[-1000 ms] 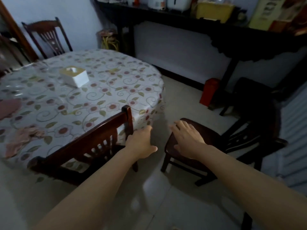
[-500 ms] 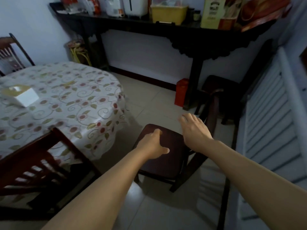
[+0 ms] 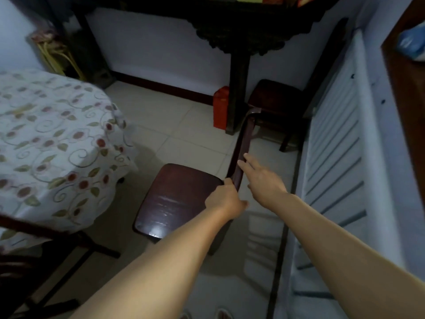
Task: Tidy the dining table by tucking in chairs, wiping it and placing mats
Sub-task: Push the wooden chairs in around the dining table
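A dark wooden chair (image 3: 177, 199) stands on the tiled floor, apart from the dining table (image 3: 53, 143), which wears a floral cloth. The chair's seat faces the table and its backrest top rail runs away from me. My left hand (image 3: 224, 199) is closed around the near end of that rail. My right hand (image 3: 259, 178) rests on the rail just beyond, fingers stretched along it. At the lower left, another dark chair (image 3: 34, 254) sits tucked against the table.
A dark console table (image 3: 239, 72) stands against the far wall, with a red box (image 3: 221, 110) by its leg and a dark stool (image 3: 276, 104) beside it. A white slatted panel (image 3: 333, 157) lines the right side. A yellow wire stand (image 3: 57, 56) occupies the far left corner.
My view swung right and down, away from the table. Both hands moved from above the seat to the chair's backrest rail, and my left hand closed on it.
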A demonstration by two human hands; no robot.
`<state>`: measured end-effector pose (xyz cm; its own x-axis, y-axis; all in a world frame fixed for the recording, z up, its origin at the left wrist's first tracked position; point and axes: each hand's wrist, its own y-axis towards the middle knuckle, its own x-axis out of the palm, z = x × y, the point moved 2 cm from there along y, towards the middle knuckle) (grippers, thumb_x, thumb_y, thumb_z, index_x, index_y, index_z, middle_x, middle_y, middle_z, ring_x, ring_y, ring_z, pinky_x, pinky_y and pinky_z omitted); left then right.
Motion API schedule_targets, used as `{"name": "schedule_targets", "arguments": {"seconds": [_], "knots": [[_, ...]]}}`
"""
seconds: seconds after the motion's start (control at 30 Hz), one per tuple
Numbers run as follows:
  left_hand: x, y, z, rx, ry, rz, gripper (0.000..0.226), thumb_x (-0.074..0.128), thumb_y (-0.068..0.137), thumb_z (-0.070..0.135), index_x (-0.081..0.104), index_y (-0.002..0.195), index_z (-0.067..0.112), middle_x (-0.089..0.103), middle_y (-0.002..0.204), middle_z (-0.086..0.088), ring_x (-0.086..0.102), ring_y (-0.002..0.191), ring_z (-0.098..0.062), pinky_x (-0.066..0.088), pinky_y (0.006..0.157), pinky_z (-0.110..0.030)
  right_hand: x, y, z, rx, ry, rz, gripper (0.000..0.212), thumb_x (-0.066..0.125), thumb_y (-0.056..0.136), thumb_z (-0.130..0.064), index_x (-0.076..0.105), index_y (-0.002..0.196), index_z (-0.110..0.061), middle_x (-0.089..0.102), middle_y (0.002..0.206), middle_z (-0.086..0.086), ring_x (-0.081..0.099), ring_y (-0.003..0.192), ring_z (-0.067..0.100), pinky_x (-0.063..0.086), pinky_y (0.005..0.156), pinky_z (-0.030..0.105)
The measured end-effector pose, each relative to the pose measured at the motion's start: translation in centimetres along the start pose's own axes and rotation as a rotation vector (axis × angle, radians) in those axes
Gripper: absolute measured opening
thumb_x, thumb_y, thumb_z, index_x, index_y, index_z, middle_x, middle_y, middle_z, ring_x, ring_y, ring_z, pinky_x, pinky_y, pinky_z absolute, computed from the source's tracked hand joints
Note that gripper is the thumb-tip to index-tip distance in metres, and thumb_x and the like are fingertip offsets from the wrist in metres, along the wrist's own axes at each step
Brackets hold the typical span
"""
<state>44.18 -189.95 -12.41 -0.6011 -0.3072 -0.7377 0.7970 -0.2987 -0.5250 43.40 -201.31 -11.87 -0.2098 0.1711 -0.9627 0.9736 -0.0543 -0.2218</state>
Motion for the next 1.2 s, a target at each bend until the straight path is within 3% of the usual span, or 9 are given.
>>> {"name": "schedule_targets", "arguments": {"seconds": [0.17,0.37,0.5,0.6,0.8,0.93,1.03,1.1,1.2], "knots": [[-0.3,1.8,0.6,-0.023,0.123,0.067,0.048,0.06,0.088,0.021,0.041,0.131,0.012,0.052,0.13,-0.012,0.053,0.118,-0.032,0.045,0.083,-0.036,1.1,2.0,0.3,-0.05,0.062,0.077,0.069,0.052,0.092,0.0,0.017,0.15,-0.015,-0.003,0.16,-0.001,0.035,0.136,0.022,0.042,0.097,0.028],[-2.5,2.1,-0.5,-0.042,0.145,0.072,0.043,0.061,0.084,0.017,0.046,0.124,0.013,0.055,0.124,-0.011,0.054,0.115,-0.031,0.047,0.083,-0.035,1.5,4.8,-0.1,-0.13,0.126,0.123,0.066,0.056,0.09,0.001,0.026,0.147,-0.012,0.007,0.16,0.004,0.017,0.145,0.025,0.033,0.112,0.035],[-6.4,2.6,-3.3,-0.099,0.175,0.072,0.04,0.06,0.082,0.018,0.049,0.12,0.017,0.057,0.12,-0.009,0.056,0.111,-0.029,0.046,0.078,-0.033,0.3,7.7,-2.9,-0.197,0.095,0.145,0.062,0.054,0.091,0.0,0.028,0.146,-0.014,0.008,0.158,0.006,0.012,0.144,0.033,0.034,0.111,0.042],[-10.2,3.1,-5.9,-0.131,0.182,0.111,0.036,0.059,0.081,0.021,0.051,0.116,0.02,0.058,0.116,-0.007,0.058,0.108,-0.029,0.048,0.08,-0.034,-1.1,10.4,-6.2,-0.228,-0.021,0.165,0.062,0.055,0.09,-0.006,0.028,0.144,-0.019,0.012,0.157,0.007,0.02,0.135,0.04,0.034,0.108,0.043],[-17.1,4.6,-11.6,-0.159,0.223,0.327,0.027,0.061,0.08,0.02,0.054,0.106,0.019,0.06,0.109,-0.008,0.06,0.102,-0.031,0.043,0.071,-0.034,-3.4,16.4,-13.2,-0.342,-0.229,0.429,0.057,0.082,0.062,-0.025,0.06,0.115,-0.018,0.06,0.12,0.011,0.052,0.099,0.038,0.041,0.094,0.047],[-21.5,6.1,-16.2,-0.209,0.228,0.491,0.031,0.065,0.078,0.016,0.056,0.107,0.017,0.062,0.108,-0.008,0.062,0.1,-0.03,0.047,0.072,-0.035,-5.4,21.1,-18.0,-0.417,-0.31,0.437,0.063,0.087,0.052,-0.029,0.06,0.108,-0.016,0.062,0.112,0.011,0.052,0.102,0.039,0.034,0.103,0.052],[-24.2,7.0,-19.0,-0.227,0.217,0.591,0.035,0.074,0.071,0.028,0.06,0.103,0.02,0.066,0.1,-0.004,0.064,0.094,-0.026,0.043,0.066,-0.031,-6.9,24.3,-20.8,-0.528,-0.323,0.381,0.058,0.08,0.064,-0.017,0.055,0.116,-0.013,0.055,0.121,0.012,0.045,0.118,0.037,0.023,0.111,0.049],[-25.8,7.5,-20.8,-0.251,0.197,0.628,0.039,0.078,0.067,0.035,0.061,0.099,0.021,0.067,0.097,-0.002,0.065,0.092,-0.025,0.041,0.067,-0.03,-7.7,26.3,-22.6,-0.603,-0.266,0.282,0.047,0.074,0.069,-0.01,0.053,0.112,-0.01,0.056,0.11,0.011,0.051,0.108,0.033,0.033,0.101,0.039],[-28.0,8.1,-23.8,-0.316,0.163,0.657,0.046,0.081,0.063,0.041,0.061,0.098,0.02,0.066,0.096,0.0,0.064,0.091,-0.023,0.043,0.07,-0.031,-9.0,29.3,-24.8,-0.68,-0.268,0.174,0.054,0.082,0.065,-0.028,0.05,0.107,-0.013,0.056,0.101,0.006,0.055,0.094,0.026,0.039,0.079,0.032]]}}
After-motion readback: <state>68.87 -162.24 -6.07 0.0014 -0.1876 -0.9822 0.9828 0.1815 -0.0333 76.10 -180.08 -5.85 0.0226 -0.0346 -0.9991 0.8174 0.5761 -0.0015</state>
